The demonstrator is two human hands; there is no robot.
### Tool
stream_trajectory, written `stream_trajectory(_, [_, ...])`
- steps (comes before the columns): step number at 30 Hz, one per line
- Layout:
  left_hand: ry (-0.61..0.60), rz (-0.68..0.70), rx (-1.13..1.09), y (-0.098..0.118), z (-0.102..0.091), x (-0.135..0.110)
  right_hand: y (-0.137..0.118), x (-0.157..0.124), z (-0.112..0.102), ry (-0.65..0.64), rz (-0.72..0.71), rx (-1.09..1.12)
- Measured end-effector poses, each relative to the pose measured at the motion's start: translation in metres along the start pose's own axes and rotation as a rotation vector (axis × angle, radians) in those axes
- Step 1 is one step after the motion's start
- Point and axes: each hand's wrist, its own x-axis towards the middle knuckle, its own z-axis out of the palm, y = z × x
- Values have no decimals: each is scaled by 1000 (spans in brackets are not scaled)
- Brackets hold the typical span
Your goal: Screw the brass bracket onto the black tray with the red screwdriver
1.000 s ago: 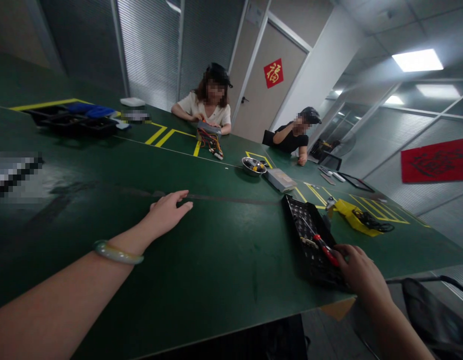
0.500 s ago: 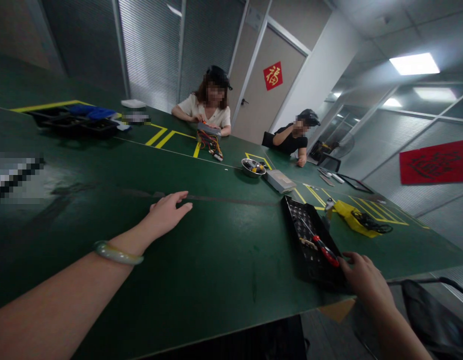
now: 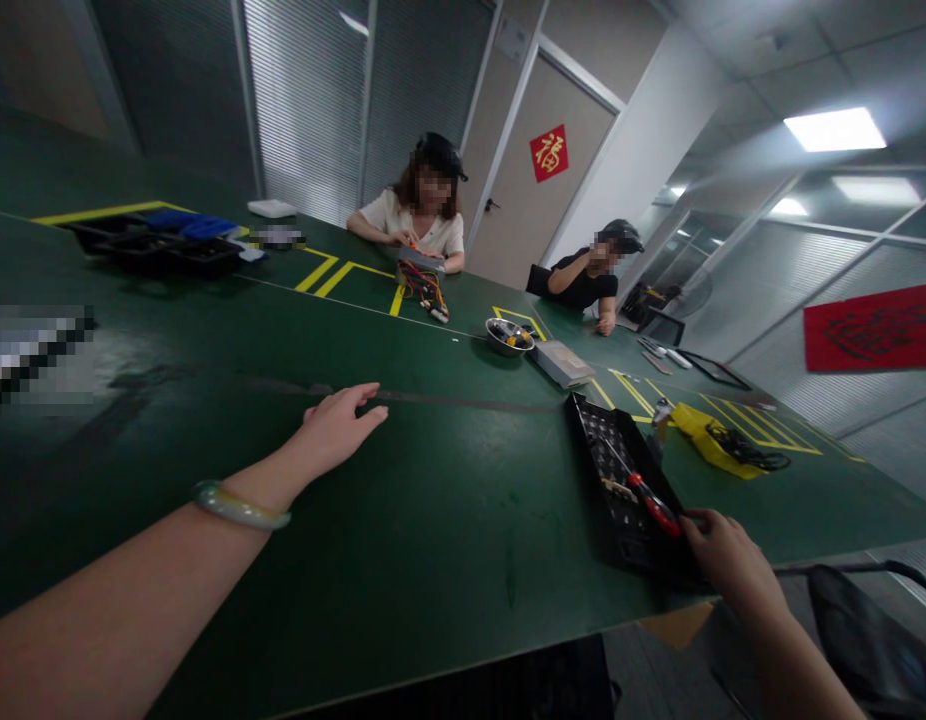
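Observation:
My left hand rests on the green tabletop, palm down, with its fingers partly spread and nothing in it. A pale green bangle circles that wrist. At the right, my right hand grips the near right edge of a black tray, thumb and fingers closed on its rim. Inside the tray lies a screwdriver with a red and black handle, its tip pointing away from me. A small tan piece lies beside it.
A metal bowl of small parts and a grey box stand beyond the tray. Rightward lies a yellow bag with black cable. Two people sit across the table, one handling a wired metal box. Black bins stand far left.
The whole view has shifted slightly. Both hands keep their places: the left on the tabletop, the right at the tray's edge.

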Motion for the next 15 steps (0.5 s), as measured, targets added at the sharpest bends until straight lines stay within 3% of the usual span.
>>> stream_trajectory(15, [23, 11, 11, -2, 2, 2, 11, 9, 15, -108, -24, 8])
